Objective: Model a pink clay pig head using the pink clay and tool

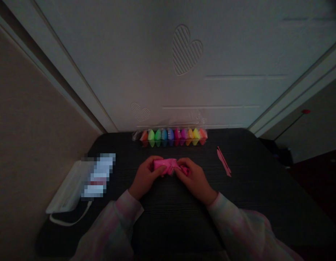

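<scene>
A bright pink packet (165, 166), which looks like soft modelling clay in a clear wrapper, is held between both hands above the dark table. My left hand (146, 177) grips its left end, thumb across the front. At the other end, my right hand (196, 180) pinches the twisted wrapper, and a bit of pink shows between its fingers. Beyond the hands lies a clear plastic pack (173, 137) with a row of several coloured clay packets. To the right of my right hand rest slim pink modelling tools (223, 161).
A white box-like device (67, 188) with a white cable (70, 224) sits at the table's left side, next to a blurred-out bright object (99, 177). The dark table (168, 221) meets a white panel (146, 54) with embossed hearts at the back.
</scene>
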Demonstrator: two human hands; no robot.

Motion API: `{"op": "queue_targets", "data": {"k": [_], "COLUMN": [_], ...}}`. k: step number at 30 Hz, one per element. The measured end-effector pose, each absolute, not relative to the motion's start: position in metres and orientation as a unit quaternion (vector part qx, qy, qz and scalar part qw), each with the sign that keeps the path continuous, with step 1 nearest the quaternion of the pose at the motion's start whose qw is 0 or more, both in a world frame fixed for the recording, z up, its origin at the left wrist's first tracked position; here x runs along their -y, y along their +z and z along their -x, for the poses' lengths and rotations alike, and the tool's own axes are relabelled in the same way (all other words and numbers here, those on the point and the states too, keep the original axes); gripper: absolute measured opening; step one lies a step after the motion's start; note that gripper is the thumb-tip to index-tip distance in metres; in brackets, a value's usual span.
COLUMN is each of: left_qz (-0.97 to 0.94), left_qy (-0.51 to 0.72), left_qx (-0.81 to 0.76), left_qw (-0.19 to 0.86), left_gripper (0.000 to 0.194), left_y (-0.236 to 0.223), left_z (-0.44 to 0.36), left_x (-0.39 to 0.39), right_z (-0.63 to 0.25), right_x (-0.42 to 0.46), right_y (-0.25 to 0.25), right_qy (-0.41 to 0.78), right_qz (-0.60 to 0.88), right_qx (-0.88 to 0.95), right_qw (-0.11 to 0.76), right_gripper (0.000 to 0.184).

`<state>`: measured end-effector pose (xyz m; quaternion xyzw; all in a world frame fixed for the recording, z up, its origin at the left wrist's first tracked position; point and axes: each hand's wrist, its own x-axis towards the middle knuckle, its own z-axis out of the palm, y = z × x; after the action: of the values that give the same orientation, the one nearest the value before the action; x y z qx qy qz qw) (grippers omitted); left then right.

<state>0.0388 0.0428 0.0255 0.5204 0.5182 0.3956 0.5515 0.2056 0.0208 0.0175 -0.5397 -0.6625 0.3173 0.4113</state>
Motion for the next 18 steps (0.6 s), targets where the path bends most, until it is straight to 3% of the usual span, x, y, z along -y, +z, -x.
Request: {"op": "queue_targets", "data": {"k": [11,18], "left_qz": [-0.405,-0.412], "left_qy": [0.412,0.386], "left_qx": [-0.384,-0.393], "left_qw": [0.72,0.726], "left_gripper": [0.031,0.029], "left_y": [0.0199,0.0185], "left_z": [-0.0415,-0.0417], "left_x": [-0.0393,-0.0394], "right_z": [-0.2071,-0.2085], "right_x": [-0.0207,-0.02], "right_y": [0.0189,0.019], "right_qy": [0.414,0.346], "right_qz": [0.538,0.532], "right_qx": [0.625,0.688], "right_qw": [0.385,0.351], "right_gripper": [0.022,0.011]}}
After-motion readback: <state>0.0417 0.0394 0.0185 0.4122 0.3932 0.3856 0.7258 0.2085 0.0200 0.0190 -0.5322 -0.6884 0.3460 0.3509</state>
